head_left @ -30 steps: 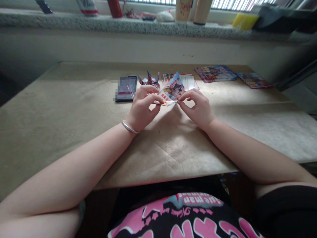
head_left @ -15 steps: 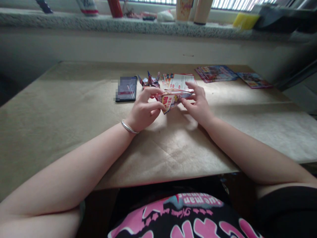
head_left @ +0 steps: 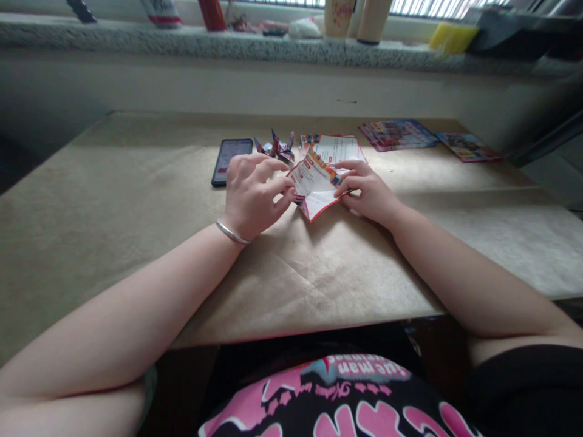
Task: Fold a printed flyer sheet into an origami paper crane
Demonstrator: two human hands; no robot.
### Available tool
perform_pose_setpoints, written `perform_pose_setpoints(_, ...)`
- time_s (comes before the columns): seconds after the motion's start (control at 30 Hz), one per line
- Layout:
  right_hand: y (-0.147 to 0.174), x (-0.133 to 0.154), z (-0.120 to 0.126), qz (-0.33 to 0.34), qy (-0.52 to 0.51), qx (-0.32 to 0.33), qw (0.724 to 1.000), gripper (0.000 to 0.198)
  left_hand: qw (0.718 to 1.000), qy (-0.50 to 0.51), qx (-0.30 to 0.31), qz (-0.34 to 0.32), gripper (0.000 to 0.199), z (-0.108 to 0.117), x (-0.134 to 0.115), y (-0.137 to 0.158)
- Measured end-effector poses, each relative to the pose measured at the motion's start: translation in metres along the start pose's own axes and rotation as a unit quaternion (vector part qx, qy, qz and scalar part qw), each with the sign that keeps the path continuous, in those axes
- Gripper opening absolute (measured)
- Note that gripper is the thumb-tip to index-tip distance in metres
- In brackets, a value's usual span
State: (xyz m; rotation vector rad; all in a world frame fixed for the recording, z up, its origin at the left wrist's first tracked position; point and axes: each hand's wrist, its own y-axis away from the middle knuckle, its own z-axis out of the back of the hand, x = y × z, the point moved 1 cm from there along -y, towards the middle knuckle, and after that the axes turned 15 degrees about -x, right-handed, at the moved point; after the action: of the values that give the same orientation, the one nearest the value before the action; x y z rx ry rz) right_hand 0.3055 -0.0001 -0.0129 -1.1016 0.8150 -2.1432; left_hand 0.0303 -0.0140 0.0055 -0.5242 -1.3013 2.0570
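A creased paper leaflet [head_left: 316, 182], its white printed side up with red and orange edges, is held just above the table between both hands. My left hand [head_left: 255, 188] pinches its left corner between thumb and fingers. On the right side, my right hand [head_left: 364, 189] grips the paper with the thumb below and the fingers over it. Beyond the left hand stands a folded paper figure [head_left: 276, 145] with pointed tips. More printed leaflets [head_left: 339, 147] lie flat just behind the held sheet, partly covered by it.
A smartphone [head_left: 223, 161] lies left of the paper figure, partly behind my left hand. At the table's [head_left: 136, 230] far right are a stack of colourful leaflets [head_left: 398, 135] and another leaflet [head_left: 469, 147]. Cups and a yellow object [head_left: 453, 38] stand on the stone windowsill [head_left: 255, 48].
The leaflet was folded into a narrow triangular shape; now it is opened out, showing its white inner side. Both hands shifted slightly, the left one rising in front of the phone.
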Motion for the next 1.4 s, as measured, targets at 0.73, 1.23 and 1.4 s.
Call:
perform_pose_setpoints(0.73, 0.000, 0.018, -0.003, 0.014, 0.020, 0.100, 0.995, 0.006, 0.987, 0.032, 0.159, -0.022, 0.025, 0.001, -0.021, -0.003)
perform_pose_setpoints(1.23, -0.002, 0.023, -0.005, 0.051, 0.081, 0.106, 0.990, 0.007, 0.973, 0.105, 0.198, -0.051, 0.018, 0.001, -0.023, -0.004)
perform_pose_setpoints(1.4, -0.002, 0.024, -0.003, 0.059, 0.075, 0.112, 0.989, 0.006, 0.966, 0.127, 0.222, -0.044, 0.019, -0.002, -0.018, -0.002)
